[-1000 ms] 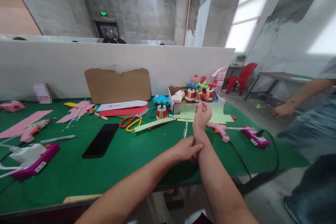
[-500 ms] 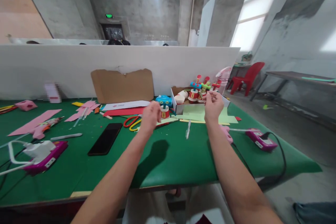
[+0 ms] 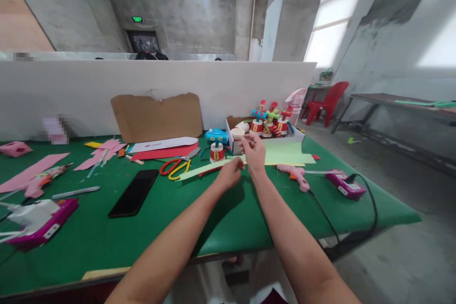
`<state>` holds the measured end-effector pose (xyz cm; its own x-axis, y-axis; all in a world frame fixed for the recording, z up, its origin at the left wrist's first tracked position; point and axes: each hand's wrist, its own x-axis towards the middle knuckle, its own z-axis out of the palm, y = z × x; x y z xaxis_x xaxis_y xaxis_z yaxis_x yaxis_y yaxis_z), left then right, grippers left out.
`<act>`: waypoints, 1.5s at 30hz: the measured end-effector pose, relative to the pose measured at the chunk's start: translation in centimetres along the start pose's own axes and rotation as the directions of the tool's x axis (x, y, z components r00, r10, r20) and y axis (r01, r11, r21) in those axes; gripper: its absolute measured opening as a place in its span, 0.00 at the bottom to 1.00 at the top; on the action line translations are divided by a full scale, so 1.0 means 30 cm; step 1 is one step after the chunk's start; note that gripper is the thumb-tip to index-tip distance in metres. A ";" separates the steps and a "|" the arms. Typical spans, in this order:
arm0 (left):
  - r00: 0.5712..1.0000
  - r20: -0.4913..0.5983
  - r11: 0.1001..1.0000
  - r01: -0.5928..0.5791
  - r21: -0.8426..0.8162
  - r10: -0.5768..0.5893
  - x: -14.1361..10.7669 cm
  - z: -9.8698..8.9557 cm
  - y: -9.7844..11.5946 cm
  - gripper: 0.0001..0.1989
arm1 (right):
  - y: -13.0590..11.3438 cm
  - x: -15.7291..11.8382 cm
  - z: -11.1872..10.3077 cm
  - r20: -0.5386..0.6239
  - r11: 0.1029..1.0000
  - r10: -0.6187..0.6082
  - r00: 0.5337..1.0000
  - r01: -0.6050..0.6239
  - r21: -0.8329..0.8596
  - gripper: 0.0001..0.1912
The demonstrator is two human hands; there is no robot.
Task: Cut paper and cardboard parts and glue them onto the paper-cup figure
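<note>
One green table [image 3: 99,237], white partition [image 3: 89,90], grey concrete walls [image 3: 199,14]

Phone [image 3: 133,193] left of scissors [image 3: 180,165], figurines [image 3: 257,127] — in box [image 3: 230,138]

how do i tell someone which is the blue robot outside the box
On the green table, find the open white box by the pale partition. Just left of it stands a small figure with a red and white cup body. Unlike the figures in the box, it stands outside and has a wide, boxy blue head.
</note>
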<state>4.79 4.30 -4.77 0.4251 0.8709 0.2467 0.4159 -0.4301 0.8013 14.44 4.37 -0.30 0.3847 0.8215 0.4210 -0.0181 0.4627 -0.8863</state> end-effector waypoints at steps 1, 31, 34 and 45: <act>0.998 -0.069 0.999 0.008 -0.044 -0.011 -0.001 -0.035 -0.016 0.13 | 0.025 -0.008 0.008 0.032 0.998 0.060 0.998 -0.061 0.031 0.10; 0.935 -0.273 0.930 -0.127 0.344 0.228 -0.058 -0.131 -0.092 0.04 | 0.184 -0.101 0.033 0.419 0.907 0.400 0.816 -0.418 -0.052 0.04; 0.933 -0.268 0.914 -0.123 0.387 0.239 -0.056 -0.132 -0.094 0.04 | 0.178 -0.103 0.035 0.402 0.900 0.411 0.818 -0.435 -0.035 0.05; 0.924 -0.151 0.757 -0.184 0.627 0.350 -0.055 -0.124 -0.080 0.10 | 0.178 -0.100 0.028 0.339 0.875 0.460 0.820 -0.484 -0.018 0.10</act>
<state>0.10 4.80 -5.08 0.4171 0.6906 0.5909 0.7408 -0.6350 0.2193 12.42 4.66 -6.11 -0.0060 1.0000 0.0027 -0.1857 0.0015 -0.9826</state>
